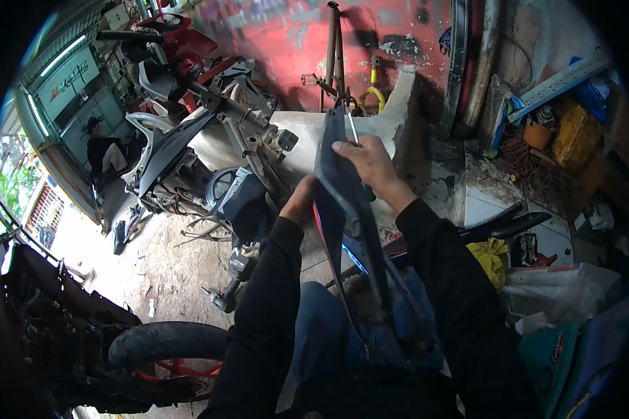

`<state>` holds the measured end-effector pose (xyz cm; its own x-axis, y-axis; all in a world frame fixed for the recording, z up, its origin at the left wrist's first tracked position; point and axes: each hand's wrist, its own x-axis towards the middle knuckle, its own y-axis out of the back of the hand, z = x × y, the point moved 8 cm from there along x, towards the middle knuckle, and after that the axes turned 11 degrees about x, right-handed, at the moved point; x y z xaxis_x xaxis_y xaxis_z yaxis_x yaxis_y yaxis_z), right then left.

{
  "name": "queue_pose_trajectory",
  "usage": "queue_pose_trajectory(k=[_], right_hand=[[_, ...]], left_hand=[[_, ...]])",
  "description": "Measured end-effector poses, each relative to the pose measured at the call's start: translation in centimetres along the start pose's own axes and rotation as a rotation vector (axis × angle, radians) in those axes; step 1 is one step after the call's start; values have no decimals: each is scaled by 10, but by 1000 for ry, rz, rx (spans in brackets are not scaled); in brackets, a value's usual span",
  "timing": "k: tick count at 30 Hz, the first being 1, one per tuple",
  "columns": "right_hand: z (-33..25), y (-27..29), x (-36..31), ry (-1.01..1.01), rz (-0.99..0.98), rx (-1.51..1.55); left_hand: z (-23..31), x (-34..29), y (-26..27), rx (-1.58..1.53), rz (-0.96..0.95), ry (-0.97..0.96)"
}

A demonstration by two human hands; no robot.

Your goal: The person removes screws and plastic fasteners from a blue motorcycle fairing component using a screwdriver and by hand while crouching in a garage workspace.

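A long dark motorcycle body panel stands upright in front of me, its narrow lower arms reaching down over my lap. My left hand is closed on the panel's left edge, its fingers mostly hidden behind it. Against the upper right side of the panel, my right hand is closed, with the thumb pressed on the dark surface. From that fist sticks up a thin pale metal shaft, which looks like a screwdriver's; a bit of dark green shows below the hand, perhaps its handle. The shaft's tip is close beside the panel.
A partly stripped motorcycle stands ahead on the left. A wheel with a black tyre is at lower left. To the right lie a yellow cloth, a plastic-wrapped box and a green case. A person sits far left.
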<state>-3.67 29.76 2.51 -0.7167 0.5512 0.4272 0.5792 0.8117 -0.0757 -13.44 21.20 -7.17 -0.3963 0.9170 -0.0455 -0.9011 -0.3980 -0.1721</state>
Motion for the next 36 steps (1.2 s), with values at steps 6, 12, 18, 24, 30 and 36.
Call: queue_pose_trajectory(k=[6, 12, 18, 24, 30, 36], right_hand=[[-22, -7, -2, 30, 44, -279], [-22, 25, 11, 117, 225, -625], [-44, 43, 11, 163, 280, -735], [-68, 76, 10, 243, 274, -741], [-53, 106, 2, -14, 312, -575], [-66, 112, -9, 120, 320, -244]], left_hand=[[-7, -6, 40, -199, 19, 188], [54, 1, 66, 224, 213, -91], [127, -25, 50, 856, 300, -524], [152, -44, -7, 1134, 230, -826], [177, -41, -51, 1121, 191, -1117], [206, -47, -74, 1057, 201, -1281]])
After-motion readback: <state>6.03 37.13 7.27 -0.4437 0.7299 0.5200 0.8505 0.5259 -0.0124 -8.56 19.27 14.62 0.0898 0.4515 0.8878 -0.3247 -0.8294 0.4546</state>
